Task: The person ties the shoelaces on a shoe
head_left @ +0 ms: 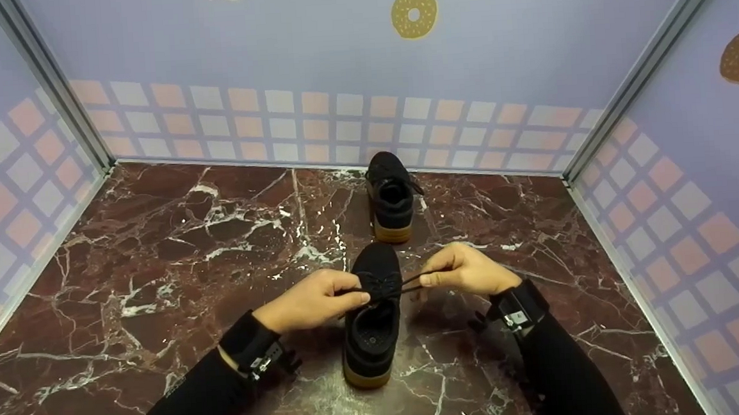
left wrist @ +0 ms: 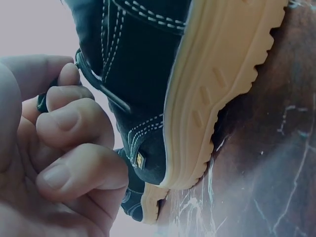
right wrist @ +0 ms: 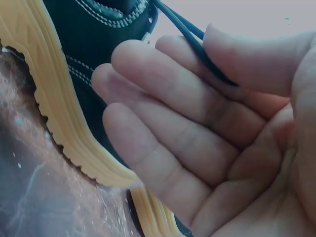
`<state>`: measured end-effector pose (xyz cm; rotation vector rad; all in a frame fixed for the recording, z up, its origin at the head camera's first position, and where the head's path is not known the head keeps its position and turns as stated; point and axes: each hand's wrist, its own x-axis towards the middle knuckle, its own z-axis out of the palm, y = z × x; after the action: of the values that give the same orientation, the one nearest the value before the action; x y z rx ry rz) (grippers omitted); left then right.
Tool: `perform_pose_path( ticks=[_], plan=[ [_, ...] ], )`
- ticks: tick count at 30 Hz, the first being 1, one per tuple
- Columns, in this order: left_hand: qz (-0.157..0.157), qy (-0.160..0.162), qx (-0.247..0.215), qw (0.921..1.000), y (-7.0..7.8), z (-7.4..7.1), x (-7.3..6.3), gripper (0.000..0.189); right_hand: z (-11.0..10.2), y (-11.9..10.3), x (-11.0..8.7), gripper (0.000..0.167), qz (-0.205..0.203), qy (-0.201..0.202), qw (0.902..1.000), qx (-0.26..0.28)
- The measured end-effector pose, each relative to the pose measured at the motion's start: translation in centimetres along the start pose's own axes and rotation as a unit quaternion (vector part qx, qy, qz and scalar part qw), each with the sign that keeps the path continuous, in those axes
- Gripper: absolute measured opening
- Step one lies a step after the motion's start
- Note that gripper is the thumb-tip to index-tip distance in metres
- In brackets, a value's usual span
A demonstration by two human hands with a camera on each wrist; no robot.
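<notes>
A black shoe (head_left: 376, 258) with a tan sole stands upright on the floor between the two hands, toe pointing away. My left hand (head_left: 311, 298) pinches a lace between thumb and index finger, close to the shoe's left side; in the left wrist view the dark lace (left wrist: 101, 88) runs along the upper. On the other side, my right hand (head_left: 466, 271) holds black shoelace (head_left: 411, 283) stretched out from the knot area. Two strands of it pass between thumb and fingers in the right wrist view, where the other fingers (right wrist: 163, 89) are loosely extended.
A second black shoe (head_left: 389, 196) stands just beyond the first, near the back wall. Dark red marbled floor (head_left: 217, 236) lies all around. Patterned lilac panels (head_left: 308, 51) close in the back and both sides. Each wrist carries a strapped camera.
</notes>
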<state>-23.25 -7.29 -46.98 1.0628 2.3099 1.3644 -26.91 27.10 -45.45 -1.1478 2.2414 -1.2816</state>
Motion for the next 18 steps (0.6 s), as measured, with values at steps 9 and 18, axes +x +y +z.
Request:
perform_pose_path(
  ticks=[9, 18],
  plan=[
    [0.018, -0.014, 0.013, 0.9996, -0.19, -0.21, 0.05, 0.033, -0.46, 0.18, -0.17, 0.029, 0.044, -0.020, 0.9988, 0.002],
    [0.031, -0.035, 0.029, 0.9985, -0.45, -0.76, -0.03, 0.031, -0.75, 0.69, -0.03, 0.031, 0.050, -0.060, 0.9970, 0.006]
  ],
)
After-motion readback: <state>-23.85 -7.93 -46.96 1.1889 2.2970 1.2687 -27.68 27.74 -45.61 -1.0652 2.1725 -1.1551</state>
